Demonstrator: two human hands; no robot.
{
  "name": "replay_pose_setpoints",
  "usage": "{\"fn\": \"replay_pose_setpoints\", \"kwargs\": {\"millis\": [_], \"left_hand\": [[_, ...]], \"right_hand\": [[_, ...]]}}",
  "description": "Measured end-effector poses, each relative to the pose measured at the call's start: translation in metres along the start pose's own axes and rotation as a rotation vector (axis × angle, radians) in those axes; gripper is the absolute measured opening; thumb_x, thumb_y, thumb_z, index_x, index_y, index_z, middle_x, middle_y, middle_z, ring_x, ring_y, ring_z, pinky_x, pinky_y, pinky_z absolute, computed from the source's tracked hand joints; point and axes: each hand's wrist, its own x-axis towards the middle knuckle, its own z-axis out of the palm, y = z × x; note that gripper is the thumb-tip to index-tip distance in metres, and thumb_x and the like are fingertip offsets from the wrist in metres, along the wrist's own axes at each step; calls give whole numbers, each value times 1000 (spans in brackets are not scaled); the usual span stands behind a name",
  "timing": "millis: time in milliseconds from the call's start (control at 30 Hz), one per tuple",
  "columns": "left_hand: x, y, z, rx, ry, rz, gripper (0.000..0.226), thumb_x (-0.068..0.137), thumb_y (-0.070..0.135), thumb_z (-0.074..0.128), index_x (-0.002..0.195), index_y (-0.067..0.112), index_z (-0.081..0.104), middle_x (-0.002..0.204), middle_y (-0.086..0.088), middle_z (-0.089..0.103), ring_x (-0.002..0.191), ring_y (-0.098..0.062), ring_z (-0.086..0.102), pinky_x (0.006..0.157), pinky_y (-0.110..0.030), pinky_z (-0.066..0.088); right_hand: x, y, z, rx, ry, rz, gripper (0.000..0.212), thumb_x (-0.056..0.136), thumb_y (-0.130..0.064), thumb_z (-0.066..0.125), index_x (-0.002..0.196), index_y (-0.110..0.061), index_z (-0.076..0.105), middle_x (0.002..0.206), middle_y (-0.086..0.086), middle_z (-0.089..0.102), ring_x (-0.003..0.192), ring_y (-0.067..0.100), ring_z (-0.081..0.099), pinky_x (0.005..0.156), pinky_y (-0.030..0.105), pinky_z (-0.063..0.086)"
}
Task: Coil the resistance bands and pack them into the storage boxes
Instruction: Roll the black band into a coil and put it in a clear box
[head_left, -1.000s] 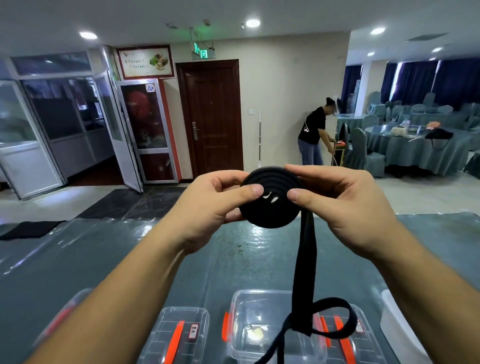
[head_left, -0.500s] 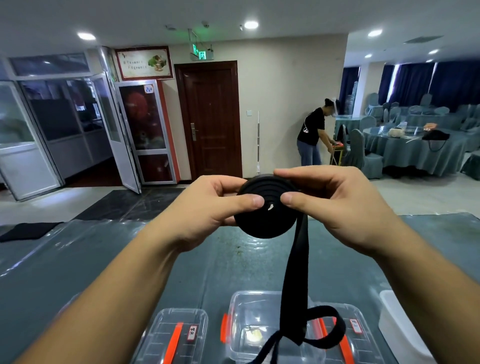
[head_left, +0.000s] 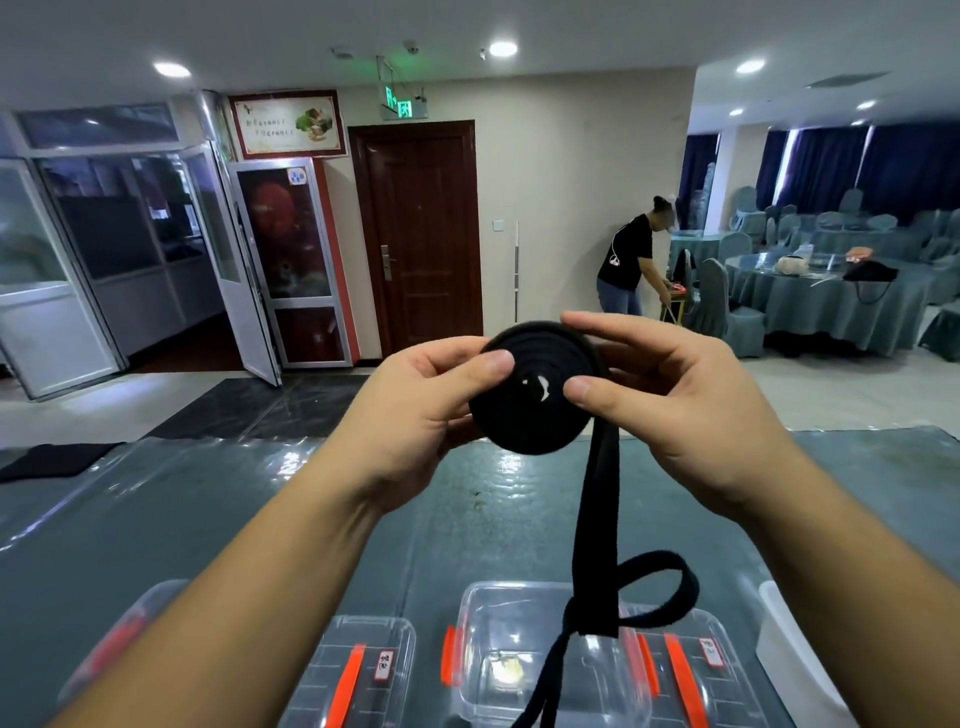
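Item: black band (head_left: 535, 387), part-wound into a flat disc, held up at frame centre above the tabletop (head_left: 218, 519), its face turned toward the camera. Left hand (head_left: 415, 410): grasping the disc at its left edge, thumb pressed on the near face, other fingers curled behind. Right hand (head_left: 675, 405): grasping at the right edge, thumb on the near face beside the centre, forefinger laid over the top rim. The two thumbs sit close together on the disc face, either side of a small pale mark near the hub. Loose tail (head_left: 595, 530): leaves the disc at its lower right, just under the right thumb, and hangs nearly straight down toward the lower middle of the frame, long axis vertical, ending in a twisted loop (head_left: 654, 587) that dangles in front of the boxes; whether it touches them cannot be told. Clear boxes with orange clasps lie along the bottom edge: one open box (head_left: 488, 623) at centre directly beneath the tail, a lidded one (head_left: 363, 670) to its left. Judgement: coiling unfinished; the remaining length lies below and on the right-hand side, so the right hand is the nearer one to feed it onto the rim while the left turns the disc.
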Motion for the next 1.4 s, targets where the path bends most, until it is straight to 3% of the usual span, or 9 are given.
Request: {"fn": "replay_pose_setpoints", "kwargs": {"millis": [200,333,567,667,833,933,1133,1300,1400], "left_hand": [[0,-4,-4,66,-53,-46,40,82,25,72,116,4,74,111,-16,76,97,-23,73,79,-31,60],[-1,3,-12,159,-94,-57,28,76,22,75,102,12,78,93,-7,79,84,-17,75,68,-25,58],[-1,-3,-7,110,-46,-52,41,80,21,75,117,3,72,106,-15,78,96,-23,75,78,-30,61],[-2,6,-9,262,-76,-10,24,78,20,76,101,13,77,88,-5,80,81,-15,76,65,-21,57],[-6,10,-11,339,-93,34,29,75,22,79,104,16,78,96,-6,81,91,-20,78,74,-24,59],[-7,14,-12,386,-107,44,30,75,22,80,104,16,79,96,-6,81,93,-21,78,80,-31,63],[-4,18,-14,480,-118,6,26,77,27,85,102,21,82,99,-8,80,101,-31,76,98,-61,55],[-3,17,-14,513,-172,-31,29,81,38,78,103,21,82,98,-16,78,101,-39,73,83,-45,56],[-3,14,-15,480,-170,-32,29,79,36,78,103,20,82,99,-18,78,99,-37,75,85,-46,56]], "right_hand": [[3,2,-5,-40,-60,46,44,84,-4,77,124,-21,72,110,0,80,107,16,75,96,35,59],[-1,7,-1,-48,-96,73,47,78,-14,80,123,-24,72,113,0,79,110,17,73,103,42,56],[-3,10,-1,-47,17,26,40,83,0,77,118,-18,74,109,-6,80,106,10,74,95,23,57],[-4,10,0,-66,-40,50,39,85,2,76,120,-16,74,112,-2,79,109,14,74,99,32,57],[-1,11,2,-86,-35,78,36,83,-2,79,113,-20,75,104,2,80,100,19,76,96,39,60],[-1,11,0,-123,-33,70,36,78,-9,83,111,-21,76,103,1,80,97,21,77,95,41,61],[-2,10,-5,-116,-123,76,38,82,1,79,117,-14,75,106,2,80,103,18,76,92,35,61],[-6,16,-1,-81,-123,97,38,82,6,78,113,-16,75,103,3,81,101,18,77,91,31,61],[-9,19,-5,-31,-133,121,43,77,-12,81,119,-16,73,109,3,80,106,18,75,95,32,59]]}}
